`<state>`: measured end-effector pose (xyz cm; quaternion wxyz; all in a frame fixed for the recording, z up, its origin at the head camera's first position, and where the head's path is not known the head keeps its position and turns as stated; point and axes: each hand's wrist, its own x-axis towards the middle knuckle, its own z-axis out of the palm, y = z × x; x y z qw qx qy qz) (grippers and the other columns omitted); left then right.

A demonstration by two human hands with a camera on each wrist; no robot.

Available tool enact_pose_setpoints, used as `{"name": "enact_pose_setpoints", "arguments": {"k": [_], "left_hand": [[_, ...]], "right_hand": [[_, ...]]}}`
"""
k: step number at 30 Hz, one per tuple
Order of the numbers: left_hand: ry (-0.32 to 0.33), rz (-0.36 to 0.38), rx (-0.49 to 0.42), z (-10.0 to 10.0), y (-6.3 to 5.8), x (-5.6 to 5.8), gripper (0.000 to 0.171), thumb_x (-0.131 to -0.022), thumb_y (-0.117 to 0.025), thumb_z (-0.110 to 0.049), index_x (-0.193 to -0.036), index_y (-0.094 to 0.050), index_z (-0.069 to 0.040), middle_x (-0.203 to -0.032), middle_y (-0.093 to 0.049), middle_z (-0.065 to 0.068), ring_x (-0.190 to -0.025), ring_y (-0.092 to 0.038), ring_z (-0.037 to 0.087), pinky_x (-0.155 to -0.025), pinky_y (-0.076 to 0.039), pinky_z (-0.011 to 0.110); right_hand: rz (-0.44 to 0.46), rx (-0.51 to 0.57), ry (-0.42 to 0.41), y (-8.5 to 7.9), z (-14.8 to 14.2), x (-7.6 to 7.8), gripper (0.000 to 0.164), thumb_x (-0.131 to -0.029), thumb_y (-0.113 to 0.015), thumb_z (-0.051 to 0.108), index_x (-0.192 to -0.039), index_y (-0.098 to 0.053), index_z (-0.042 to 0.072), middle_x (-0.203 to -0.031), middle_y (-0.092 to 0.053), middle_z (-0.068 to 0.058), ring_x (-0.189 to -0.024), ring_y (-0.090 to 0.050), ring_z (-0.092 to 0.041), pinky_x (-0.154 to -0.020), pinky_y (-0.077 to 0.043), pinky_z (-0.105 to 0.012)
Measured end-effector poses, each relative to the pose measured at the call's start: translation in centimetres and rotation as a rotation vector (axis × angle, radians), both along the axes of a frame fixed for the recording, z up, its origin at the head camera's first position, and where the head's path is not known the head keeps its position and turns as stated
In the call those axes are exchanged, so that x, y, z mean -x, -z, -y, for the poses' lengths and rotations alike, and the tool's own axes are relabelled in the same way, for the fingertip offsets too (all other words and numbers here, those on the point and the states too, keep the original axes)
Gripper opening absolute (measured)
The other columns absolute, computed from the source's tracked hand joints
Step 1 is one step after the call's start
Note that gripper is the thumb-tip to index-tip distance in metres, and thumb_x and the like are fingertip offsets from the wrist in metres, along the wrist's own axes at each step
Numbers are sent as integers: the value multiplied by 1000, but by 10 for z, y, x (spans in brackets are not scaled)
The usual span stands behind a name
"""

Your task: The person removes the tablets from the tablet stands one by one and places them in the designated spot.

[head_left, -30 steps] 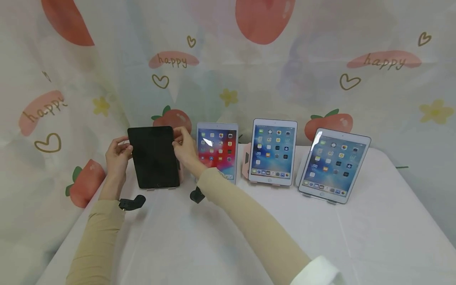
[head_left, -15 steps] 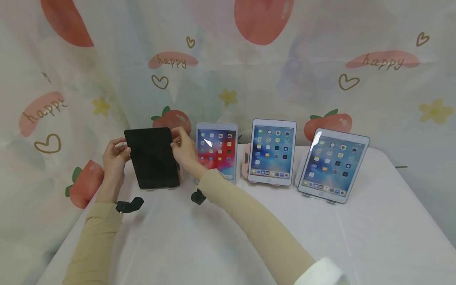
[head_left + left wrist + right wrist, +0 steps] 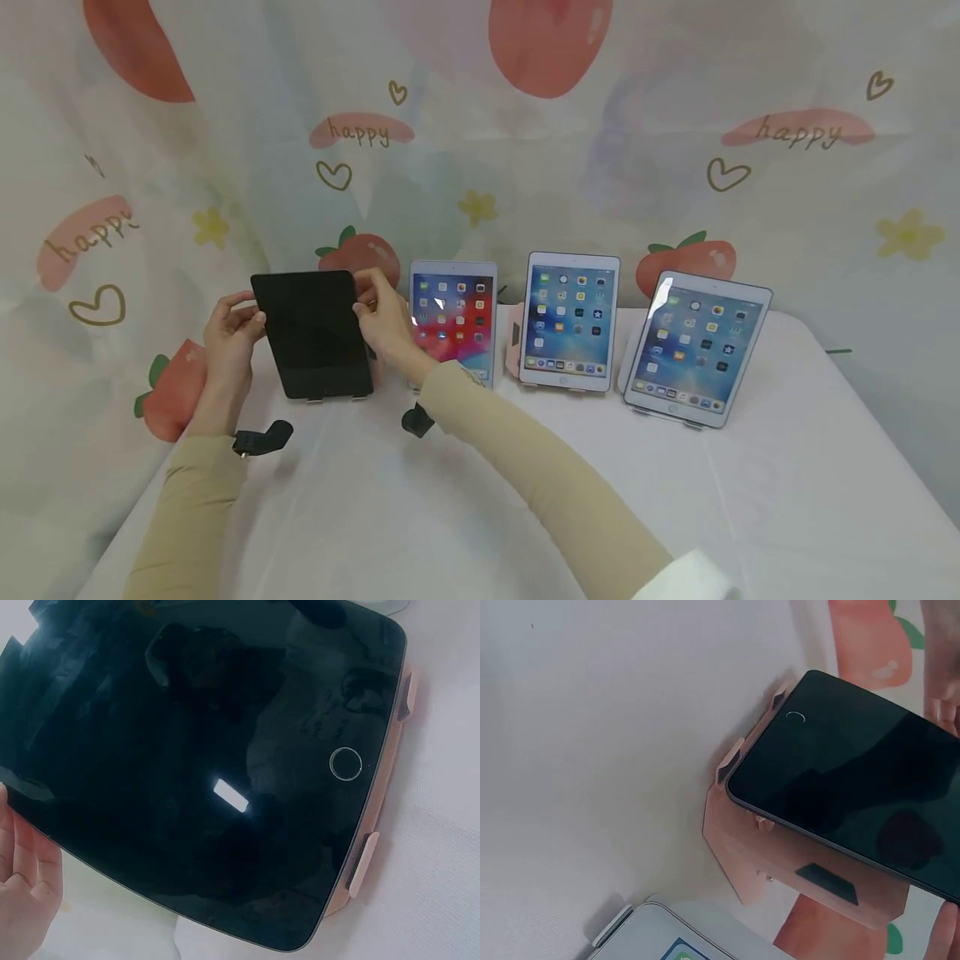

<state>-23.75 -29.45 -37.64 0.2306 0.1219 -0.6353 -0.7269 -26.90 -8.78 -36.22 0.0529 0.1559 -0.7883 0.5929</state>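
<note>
Black is the face of the held tablet [image 3: 311,337], leaned at the left end of the row on the counter [image 3: 360,517], with its lower edge at the two lips [image 3: 364,866] of a pink stand [image 3: 742,832]. Its side edges are pinched high up by the left hand [image 3: 231,342] and right hand [image 3: 386,321]; the fingers of both are closed to about the tablet's thickness, with nothing else held. The slab is skewed on its support (the top leans leftward), and how firmly the lips are seated cannot be told.

For good handling, both edges are probably best turned together, with the lower edge borne by the lips and the pressure light, so that the stand is not dragged or tipped.

Little room is left on the right: the red-and-blue tablet [image 3: 453,308] is placed just beside the right hand and partly covered by that forearm. Behind, the printed backdrop [image 3: 570,200] is near. Wide open cloth is offered in front, so any withdrawal is more safely made that way.
</note>
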Motion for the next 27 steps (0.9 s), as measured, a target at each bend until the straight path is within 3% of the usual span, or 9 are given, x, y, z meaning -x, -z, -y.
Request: {"name": "enact_pose_setpoints", "arguments": {"k": [12, 20, 27], "left_hand": [[20, 7, -38, 0, -7, -13, 31, -91, -55, 6, -109, -64, -18, -86, -61, -3, -77, -57, 10, -70, -52, 12], [99, -13, -78, 6, -8, -31, 29, -92, -55, 2, -112, -62, -17, -89, -60, -2, -80, -58, 10, -73, -51, 12], [151, -34, -94, 2, -10, -35, 29, -90, -58, 2, -112, -62, -17, -88, -61, -3, -79, -59, 9, -72, -52, 13]], "right_hand": [[-41, 9, -13, -4, -3, -9, 32, -91, -61, 2, -119, -56, 17, -89, -59, -6, -79, -55, -13, -70, -46, -16], [-38, 17, -63, -4, -2, -18, 32, -92, -59, 2, -120, -55, 15, -89, -57, -6, -77, -52, -11, -70, -43, -13], [-55, 36, -52, -4, -9, -22, 31, -90, -60, 0, -118, -56, 14, -88, -59, -8, -76, -54, -12, -71, -45, -13]]}}
